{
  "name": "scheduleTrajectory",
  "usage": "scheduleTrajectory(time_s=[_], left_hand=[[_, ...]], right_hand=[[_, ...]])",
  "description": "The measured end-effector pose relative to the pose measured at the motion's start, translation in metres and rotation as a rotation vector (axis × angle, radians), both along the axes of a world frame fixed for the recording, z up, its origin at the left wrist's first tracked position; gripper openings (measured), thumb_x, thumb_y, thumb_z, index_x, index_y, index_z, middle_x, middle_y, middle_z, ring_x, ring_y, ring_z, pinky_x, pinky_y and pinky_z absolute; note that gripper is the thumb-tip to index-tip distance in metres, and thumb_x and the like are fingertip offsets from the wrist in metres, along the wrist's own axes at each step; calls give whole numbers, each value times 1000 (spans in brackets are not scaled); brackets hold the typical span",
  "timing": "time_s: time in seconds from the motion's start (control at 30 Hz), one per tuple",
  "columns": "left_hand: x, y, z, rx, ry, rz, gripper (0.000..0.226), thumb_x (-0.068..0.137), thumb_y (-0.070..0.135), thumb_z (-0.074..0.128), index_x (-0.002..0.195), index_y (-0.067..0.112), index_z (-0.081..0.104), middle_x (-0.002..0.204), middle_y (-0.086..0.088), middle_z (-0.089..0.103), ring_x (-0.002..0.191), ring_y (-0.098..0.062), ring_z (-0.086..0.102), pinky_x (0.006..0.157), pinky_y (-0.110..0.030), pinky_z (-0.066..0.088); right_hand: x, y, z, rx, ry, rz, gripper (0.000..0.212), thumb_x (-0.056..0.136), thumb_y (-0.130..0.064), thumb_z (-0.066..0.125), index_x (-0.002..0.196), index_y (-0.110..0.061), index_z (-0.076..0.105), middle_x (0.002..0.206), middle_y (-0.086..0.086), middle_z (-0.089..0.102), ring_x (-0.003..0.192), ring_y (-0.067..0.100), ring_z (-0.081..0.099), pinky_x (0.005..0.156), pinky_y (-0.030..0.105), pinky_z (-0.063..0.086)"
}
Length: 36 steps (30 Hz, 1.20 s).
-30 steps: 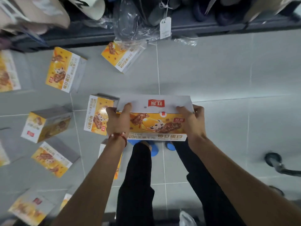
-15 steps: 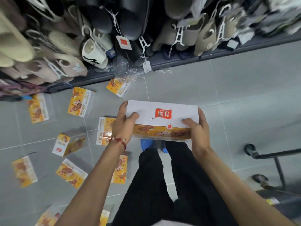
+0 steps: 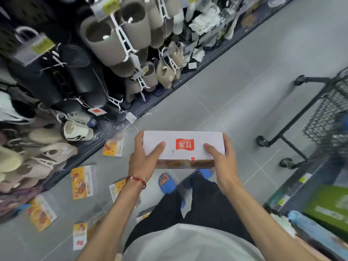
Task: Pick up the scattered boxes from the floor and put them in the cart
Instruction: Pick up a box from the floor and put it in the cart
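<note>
I hold a long box (image 3: 183, 140) level at waist height, its white top with a red logo facing up and an orange printed side toward me. My left hand (image 3: 145, 161) grips its left end and my right hand (image 3: 222, 159) grips its right end. The black wire cart (image 3: 327, 117) stands on wheels at the right, apart from the box. Several more orange and white boxes lie on the grey floor to my left, such as one (image 3: 82, 182) near the shelf and one (image 3: 114, 147) by the shelf base.
A rack of hanging slippers (image 3: 116, 46) and its dark shelf base (image 3: 169, 93) run along the left and top. Shelves with a green carton (image 3: 331, 206) stand at the lower right. My feet in blue sandals (image 3: 166, 182) are below the box.
The box has come up from near the floor with both hands on it. The view has risen and swung right, bringing the cart into sight.
</note>
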State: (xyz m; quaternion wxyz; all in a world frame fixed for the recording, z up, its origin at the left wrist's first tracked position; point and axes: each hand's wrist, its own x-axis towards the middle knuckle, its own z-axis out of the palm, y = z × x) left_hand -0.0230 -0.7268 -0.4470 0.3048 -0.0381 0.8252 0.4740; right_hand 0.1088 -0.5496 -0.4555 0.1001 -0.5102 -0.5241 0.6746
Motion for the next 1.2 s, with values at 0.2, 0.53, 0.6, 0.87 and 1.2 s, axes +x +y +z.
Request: scheduleTrajectory(time_s=[0.2,0.53,0.6,0.87,1.2], left_hand=[[0,92,19,5,41,-237,66,88,42,73,145,30,43,124,10,65,115,-12,61,100,-31,49],[20,271,39,47,119,-463,56,93,31,69,142,23,43,128,4,60,116,-15,59,84,-19,47],[24,306,43,53,128,-496,54,94,31,67,141,22,43,127,4,59,115,-15,58,80,-19,44],[-7,451,38,90,126,-679,47,94,29,68,137,25,48,120,9,63,106,-9,61,68,-6,43],[-78,652,59,144,127,-1044,51,79,54,63,126,43,49,114,20,66,108,-11,64,100,-40,50]], right_hand=[[36,56,20,-27,50,-179,53,81,-34,76,130,-37,57,123,-5,72,114,25,71,97,59,57],[77,198,33,9,87,-407,43,92,-12,71,124,-39,60,115,-10,75,109,15,71,94,37,59],[80,228,36,28,83,-458,48,91,-12,71,132,-34,57,119,-9,73,108,11,70,89,29,58],[63,339,42,67,63,-703,50,91,-8,72,132,-32,57,113,-8,73,102,11,71,74,18,54],[5,465,62,126,99,-1039,51,92,-12,70,138,-28,57,119,-3,72,108,15,69,83,25,55]])
